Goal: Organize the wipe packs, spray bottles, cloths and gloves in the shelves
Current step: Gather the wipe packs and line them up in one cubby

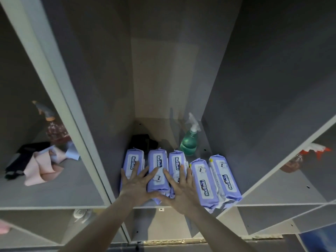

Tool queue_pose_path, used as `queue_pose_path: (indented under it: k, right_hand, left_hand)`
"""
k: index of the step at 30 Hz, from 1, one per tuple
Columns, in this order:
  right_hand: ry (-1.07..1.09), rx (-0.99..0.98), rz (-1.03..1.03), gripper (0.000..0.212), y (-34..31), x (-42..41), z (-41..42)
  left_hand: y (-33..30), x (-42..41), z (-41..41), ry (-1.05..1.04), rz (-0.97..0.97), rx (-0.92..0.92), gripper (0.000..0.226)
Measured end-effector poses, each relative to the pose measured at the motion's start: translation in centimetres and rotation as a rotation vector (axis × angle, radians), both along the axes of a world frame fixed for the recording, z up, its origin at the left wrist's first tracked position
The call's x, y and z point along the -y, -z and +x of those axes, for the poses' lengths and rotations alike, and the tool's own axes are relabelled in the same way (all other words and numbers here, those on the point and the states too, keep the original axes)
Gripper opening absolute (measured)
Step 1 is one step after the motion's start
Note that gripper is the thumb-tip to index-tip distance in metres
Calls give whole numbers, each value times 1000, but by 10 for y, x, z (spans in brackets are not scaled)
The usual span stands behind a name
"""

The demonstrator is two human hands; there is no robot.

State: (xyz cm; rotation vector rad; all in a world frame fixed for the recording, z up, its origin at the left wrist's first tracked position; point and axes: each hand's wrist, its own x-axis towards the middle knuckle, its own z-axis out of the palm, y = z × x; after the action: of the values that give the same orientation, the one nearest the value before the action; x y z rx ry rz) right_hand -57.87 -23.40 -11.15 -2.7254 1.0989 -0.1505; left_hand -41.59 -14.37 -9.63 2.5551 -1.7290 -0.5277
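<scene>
Hands flat, fingers spread wide: left hand [135,184] and right hand [181,190] press row of purple plastic wipe packs [157,171] mid-frame; green spray bottle [189,140] behind

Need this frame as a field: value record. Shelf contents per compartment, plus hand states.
middle compartment: five purple wipe packs in a row at the front edge; green spray bottle and a dark item behind them
left compartment: pink spray bottle, pink cloths, dark cloth
right compartment: red-trigger spray bottle
left hand: fingers straight, flat on the two leftmost packs
right hand: fingers straight, flat on the third pack
packs' lie: two rightmost angled, labels reversed
</scene>
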Motion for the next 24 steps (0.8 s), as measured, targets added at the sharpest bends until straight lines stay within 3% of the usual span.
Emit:
queue_pose_path:
  k: [4, 8, 10, 12, 16, 18, 20, 24]
  right_hand:
    - [32, -56, -5, 73, -3, -9, -6]
    - [33, -104, -100, 59, 2, -21, -16]
    - [36, -98, -113, 63, 2, -22, -14]
    - [38, -85, -102, 80, 4, -22, -10]
    - [-122, -119, -190, 82, -3, -9, -24]
    - [-153, -194, -286, 108, -11, 4, -44]
    - [-90, -278, -265, 122, -15, 20, -70]
    - [142, -328, -34, 107, -5, 43, -103]
  left_hand:
    - [-3, -12, 0, 53, -74, 38, 128]
    - [6, -24, -3, 97, -255, 209, 76]
    - [9, -25, -7, 71, -215, 140, 81]
    - [11, -25, -7, 61, -214, 128, 86]
    - [9, -28, -4, 78, -208, 191, 88]
    - [-2, -29, -5, 94, -228, 254, 93]
    - [-2, -30, -5, 91, -170, 190, 91]
    - [0, -31, -9, 59, -131, 226, 94]
